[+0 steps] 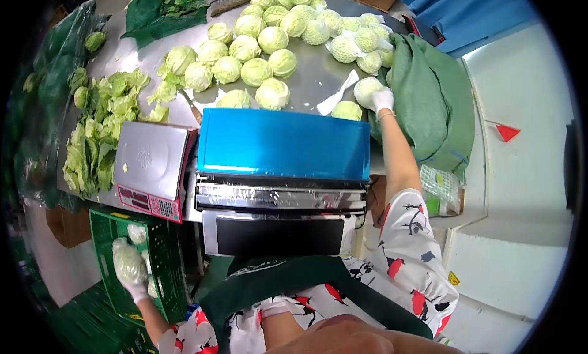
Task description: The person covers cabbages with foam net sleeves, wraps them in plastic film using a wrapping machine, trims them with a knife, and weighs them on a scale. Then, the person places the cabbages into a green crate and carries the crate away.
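Note:
My left hand (136, 289), in a white glove, grips a wrapped cabbage (129, 262) at the green crate (169, 256). Other wrapped cabbages (137, 233) lie in this crate. On the far right of the steel table, my gloved right hand (384, 101) is closed on a pale cabbage (367, 91); its fingers are partly hidden. Just below that one sits a bare cabbage (346, 111), with a white foam net (338, 94) to its left. Several cabbages in foam nets (365, 40) are grouped beyond the right hand.
A film-wrapping machine (282, 144) with a blue top stands in front of me. Left of it is a scale (151, 158). Several bare cabbages (244, 48) cover the table's middle, loose leaves (101, 121) its left. A green sack (429, 103) bulges over the right edge.

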### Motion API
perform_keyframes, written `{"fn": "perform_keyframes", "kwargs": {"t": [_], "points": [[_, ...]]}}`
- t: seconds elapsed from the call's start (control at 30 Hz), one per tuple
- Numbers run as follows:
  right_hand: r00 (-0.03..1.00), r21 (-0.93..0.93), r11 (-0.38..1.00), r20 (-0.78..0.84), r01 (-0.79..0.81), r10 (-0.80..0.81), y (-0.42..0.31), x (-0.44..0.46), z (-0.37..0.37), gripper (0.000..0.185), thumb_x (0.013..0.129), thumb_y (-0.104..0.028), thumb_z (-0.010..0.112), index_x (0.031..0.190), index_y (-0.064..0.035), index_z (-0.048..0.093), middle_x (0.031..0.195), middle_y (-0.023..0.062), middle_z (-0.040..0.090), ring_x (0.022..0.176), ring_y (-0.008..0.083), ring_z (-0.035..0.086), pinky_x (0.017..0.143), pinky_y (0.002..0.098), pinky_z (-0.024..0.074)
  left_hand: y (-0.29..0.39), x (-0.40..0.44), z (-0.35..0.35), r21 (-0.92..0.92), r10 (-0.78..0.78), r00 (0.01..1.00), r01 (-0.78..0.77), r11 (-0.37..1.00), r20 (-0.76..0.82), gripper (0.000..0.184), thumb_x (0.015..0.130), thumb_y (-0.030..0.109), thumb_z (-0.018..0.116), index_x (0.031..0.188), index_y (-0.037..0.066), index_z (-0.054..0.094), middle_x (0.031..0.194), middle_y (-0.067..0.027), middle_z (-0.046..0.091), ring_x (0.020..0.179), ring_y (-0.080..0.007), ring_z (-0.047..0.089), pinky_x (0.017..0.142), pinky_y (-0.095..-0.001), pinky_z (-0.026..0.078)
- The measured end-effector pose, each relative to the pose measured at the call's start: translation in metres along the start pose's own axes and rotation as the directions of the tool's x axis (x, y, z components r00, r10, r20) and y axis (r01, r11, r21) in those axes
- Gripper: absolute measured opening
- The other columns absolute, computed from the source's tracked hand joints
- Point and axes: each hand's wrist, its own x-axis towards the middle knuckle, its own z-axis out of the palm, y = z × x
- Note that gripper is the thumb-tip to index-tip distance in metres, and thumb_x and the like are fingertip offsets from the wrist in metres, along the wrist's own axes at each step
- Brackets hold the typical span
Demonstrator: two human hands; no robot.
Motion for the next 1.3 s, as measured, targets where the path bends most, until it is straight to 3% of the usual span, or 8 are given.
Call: {"fn": "perform_keyframes", "kwargs": {"t": [0.07, 0.2, 0.27, 0.4, 0.47, 0.87, 1.1, 1.3], "points": [[0.959, 0.024, 0.961, 0.068, -0.277, 0.275, 0.039, 0.030, 0.008, 0.052, 0.086, -0.038, 0.057, 0.106, 0.0089, 0.068, 0.111, 0.0343, 0.064, 0.111, 0.0432, 0.062, 0.095, 0.0465, 0.0486, 0.015, -0.012, -0.022, -0.197, -0.093, 0.968, 0.046, 0.979, -0.233, 0.065, 0.093, 0.054, 0.047, 0.143, 0.011, 0.046, 0.142, -0.0155, 0.051, 0.129, -0.0329, 0.051, 0.098, -0.0510, 0.050], [0.979, 0.023, 0.982, 0.082, -0.188, 0.186, 0.051, 0.053, 0.012, 0.087, 0.076, -0.056, 0.070, 0.130, 0.0100, 0.054, 0.125, 0.0324, 0.059, 0.117, 0.0400, 0.060, 0.099, 0.0411, 0.0476, 0.048, -0.003, 0.000, -0.171, -0.289, 0.686, 0.237, 0.956, -0.668, 0.070, 0.092, 0.056, 0.054, 0.147, 0.015, 0.043, 0.154, -0.0096, 0.036, 0.135, -0.0326, 0.044, 0.107, -0.0505, 0.038], [0.974, 0.196, 0.959, 0.136, -0.205, 0.180, 0.034, 0.051, 0.007, 0.091, 0.073, -0.055, 0.076, 0.129, 0.0121, 0.054, 0.123, 0.0286, 0.062, 0.111, 0.0365, 0.064, 0.095, 0.0395, 0.0501, 0.041, 0.063, -0.040, 0.110, 0.010, 0.981, 0.012, 0.994, -0.194, 0.064, 0.096, 0.047, 0.054, 0.147, 0.009, 0.042, 0.151, -0.0108, 0.041, 0.137, -0.0301, 0.043, 0.111, -0.0451, 0.034], [0.793, 0.535, 0.630, 0.565, -0.564, 0.230, 0.018, 0.056, -0.004, 0.083, 0.072, -0.040, 0.086, 0.126, 0.0155, 0.055, 0.117, 0.0212, 0.067, 0.097, 0.0261, 0.070, 0.084, 0.0355, 0.0559, 0.060, 0.134, 0.106, 0.418, 0.246, 0.912, -0.093, 0.904, -0.327, 0.057, 0.100, 0.039, 0.051, 0.142, 0.001, 0.047, 0.142, -0.0119, 0.052, 0.133, -0.0270, 0.048, 0.110, -0.0392, 0.037], [0.770, 0.653, 0.431, 0.608, -0.623, 0.192, 0.046, 0.066, 0.028, 0.082, 0.072, -0.038, 0.086, 0.127, 0.0143, 0.055, 0.116, 0.0209, 0.067, 0.097, 0.0264, 0.070, 0.084, 0.0353, 0.0564, 0.057, 0.155, 0.183, 0.502, 0.288, 0.951, -0.307, 0.809, 0.116, 0.051, 0.103, 0.032, 0.048, 0.142, -0.001, 0.046, 0.141, -0.0145, 0.052, 0.130, -0.0252, 0.050, 0.108, -0.0360, 0.040], [0.776, 0.700, -0.335, 0.567, -0.631, -0.278, 0.051, 0.019, -0.011, 0.053, 0.090, -0.032, 0.064, 0.135, -0.0062, 0.053, 0.128, 0.0108, 0.062, 0.115, 0.0262, 0.061, 0.099, 0.0418, 0.0496, -0.054, 0.005, 0.601, 0.345, -0.048, 0.512, -0.504, 0.792, 0.858, 0.035, 0.100, 0.011, 0.052, 0.132, -0.002, 0.058, 0.120, -0.0119, 0.067, 0.111, -0.0188, 0.063, 0.101, -0.0311, 0.046], [0.774, 0.893, 0.132, 0.441, -0.431, -0.454, -0.090, -0.133, -0.117, 0.053, 0.084, -0.012, 0.073, 0.130, 0.0023, 0.051, 0.120, 0.0116, 0.062, 0.107, 0.0185, 0.062, 0.092, 0.0323, 0.0531, -0.112, -0.086, 0.619, 0.231, -0.156, 0.222, -0.368, 0.901, 0.962, 0.082, 0.092, 0.013, 0.068, 0.156, 0.006, 0.018, 0.153, -0.0177, 0.036, 0.138, -0.0261, 0.041, 0.111, -0.0387, 0.037], [0.908, 0.832, 0.548, 0.295, -0.092, -0.296, -0.154, -0.276, -0.091, 0.084, 0.073, -0.032, 0.085, 0.135, 0.0048, 0.041, 0.129, 0.0205, 0.052, 0.119, 0.0284, 0.055, 0.102, 0.0382, 0.0447, -0.107, -0.084, 0.545, 0.324, -0.120, 0.335, -0.662, 0.676, 0.935, 0.068, 0.091, 0.022, 0.068, 0.148, 0.003, 0.037, 0.141, -0.0213, 0.048, 0.132, -0.0327, 0.047, 0.110, -0.0394, 0.038]]}}
